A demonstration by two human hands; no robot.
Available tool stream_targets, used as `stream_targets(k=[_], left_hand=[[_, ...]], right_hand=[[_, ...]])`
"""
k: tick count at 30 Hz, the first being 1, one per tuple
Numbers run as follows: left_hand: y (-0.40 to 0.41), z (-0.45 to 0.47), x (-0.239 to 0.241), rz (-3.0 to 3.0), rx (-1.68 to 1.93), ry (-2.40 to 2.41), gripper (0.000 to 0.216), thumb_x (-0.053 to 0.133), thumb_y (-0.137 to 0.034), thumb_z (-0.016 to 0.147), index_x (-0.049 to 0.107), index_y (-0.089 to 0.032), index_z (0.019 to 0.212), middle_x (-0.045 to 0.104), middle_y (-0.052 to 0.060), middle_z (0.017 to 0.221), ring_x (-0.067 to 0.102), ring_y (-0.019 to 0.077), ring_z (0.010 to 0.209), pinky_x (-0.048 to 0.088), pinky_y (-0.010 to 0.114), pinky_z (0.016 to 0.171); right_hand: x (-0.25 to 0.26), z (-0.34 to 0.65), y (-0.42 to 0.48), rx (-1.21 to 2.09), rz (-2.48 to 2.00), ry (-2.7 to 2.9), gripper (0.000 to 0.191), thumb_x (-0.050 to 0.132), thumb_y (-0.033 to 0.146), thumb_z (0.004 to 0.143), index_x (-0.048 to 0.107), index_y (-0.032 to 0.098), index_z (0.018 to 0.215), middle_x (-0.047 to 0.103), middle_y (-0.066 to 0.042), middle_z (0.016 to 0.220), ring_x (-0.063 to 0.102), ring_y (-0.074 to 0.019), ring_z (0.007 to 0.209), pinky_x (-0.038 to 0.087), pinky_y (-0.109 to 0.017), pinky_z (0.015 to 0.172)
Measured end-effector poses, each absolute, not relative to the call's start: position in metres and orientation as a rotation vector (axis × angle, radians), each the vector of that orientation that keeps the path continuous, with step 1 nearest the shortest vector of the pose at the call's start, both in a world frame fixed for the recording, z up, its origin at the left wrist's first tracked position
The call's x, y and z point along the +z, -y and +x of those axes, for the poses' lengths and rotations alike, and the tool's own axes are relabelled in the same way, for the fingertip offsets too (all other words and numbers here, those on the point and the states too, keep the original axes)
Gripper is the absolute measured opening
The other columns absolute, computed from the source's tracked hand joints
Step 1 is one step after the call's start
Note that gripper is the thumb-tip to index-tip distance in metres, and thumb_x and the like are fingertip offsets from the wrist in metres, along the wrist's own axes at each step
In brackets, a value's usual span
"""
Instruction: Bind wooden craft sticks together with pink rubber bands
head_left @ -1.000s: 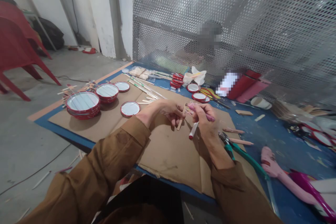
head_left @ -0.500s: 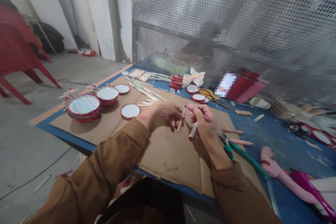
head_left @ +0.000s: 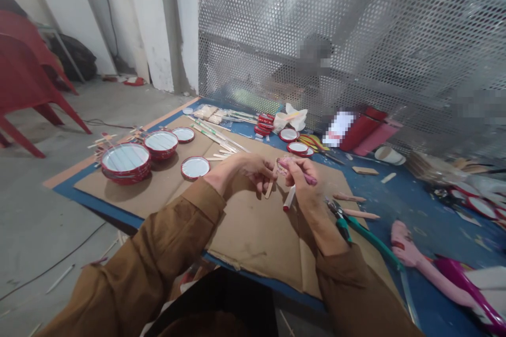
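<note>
My left hand [head_left: 256, 169] is closed on a flat wooden craft stick [head_left: 269, 189], whose lower end points down toward the cardboard [head_left: 253, 237]. Close beside it, my right hand [head_left: 307, 183] grips a purple marker [head_left: 310, 179] with its front end at the upper part of the stick. Small pinkish marks or pieces show there, too fine to make out. Under the right hand's fingers is a white marker with a red end [head_left: 290, 198]; whether the hand holds it or it lies on the cardboard, I cannot tell.
Red-rimmed round discs, some stacked [head_left: 125, 163], stand at the left. Loose craft sticks [head_left: 223, 154] lie behind my left hand. At the right are green-handled pliers [head_left: 342, 221], a pink glue gun [head_left: 405, 245] and a red cylinder [head_left: 361, 129]. A perforated metal screen [head_left: 253, 26] borders the back.
Both hands stay nearly where they were, with the purple marker still against the stick. The whole view has shifted very slightly.
</note>
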State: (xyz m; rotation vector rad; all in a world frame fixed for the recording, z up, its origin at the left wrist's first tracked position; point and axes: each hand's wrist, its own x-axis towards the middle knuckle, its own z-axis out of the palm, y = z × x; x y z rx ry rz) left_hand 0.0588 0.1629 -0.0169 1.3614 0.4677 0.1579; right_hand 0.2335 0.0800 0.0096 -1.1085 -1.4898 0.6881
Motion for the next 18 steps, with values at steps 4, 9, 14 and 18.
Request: stream_targets(k=[4, 9, 14, 18], left_hand=[[-0.164, 0.059, -0.017, 1.354, 0.149, -0.428, 0.046, 0.090, -0.052, 0.068, 0.063, -0.017, 0.081, 0.075, 0.005, 0.068, 0.074, 0.0205, 0.060, 0.065, 0.036, 0.063], [-0.161, 0.057, -0.014, 1.358, 0.129, -0.434, 0.042, 0.086, -0.051, 0.074, 0.062, -0.017, 0.083, 0.076, 0.008, 0.072, 0.075, 0.0214, 0.063, 0.064, 0.034, 0.061], [-0.158, 0.056, -0.012, 1.364, 0.144, -0.461, 0.040, 0.084, -0.048, 0.077, 0.061, -0.017, 0.089, 0.077, 0.008, 0.074, 0.074, 0.0209, 0.062, 0.064, 0.034, 0.060], [-0.158, 0.057, -0.012, 1.349, 0.147, -0.447, 0.042, 0.085, -0.048, 0.075, 0.059, -0.017, 0.085, 0.075, 0.009, 0.071, 0.074, 0.0224, 0.062, 0.064, 0.036, 0.060]], right_hand=[[0.015, 0.233, -0.078, 0.633, -1.122, 1.472, 0.029, 0.065, 0.050, 0.087, 0.065, 0.021, 0.082, 0.059, 0.004, 0.059, 0.055, -0.0127, 0.050, 0.044, -0.026, 0.053], [0.008, 0.234, -0.083, 0.653, -1.095, 1.513, 0.031, 0.065, 0.053, 0.089, 0.066, 0.022, 0.085, 0.061, 0.003, 0.062, 0.055, -0.0128, 0.052, 0.045, -0.027, 0.054], [0.003, 0.235, -0.085, 0.663, -1.079, 1.544, 0.027, 0.065, 0.049, 0.090, 0.067, 0.023, 0.085, 0.061, 0.004, 0.063, 0.055, -0.0128, 0.053, 0.045, -0.027, 0.055], [0.005, 0.235, -0.083, 0.678, -1.073, 1.554, 0.026, 0.065, 0.048, 0.090, 0.066, 0.023, 0.082, 0.059, 0.004, 0.062, 0.054, -0.0122, 0.051, 0.044, -0.027, 0.054]])
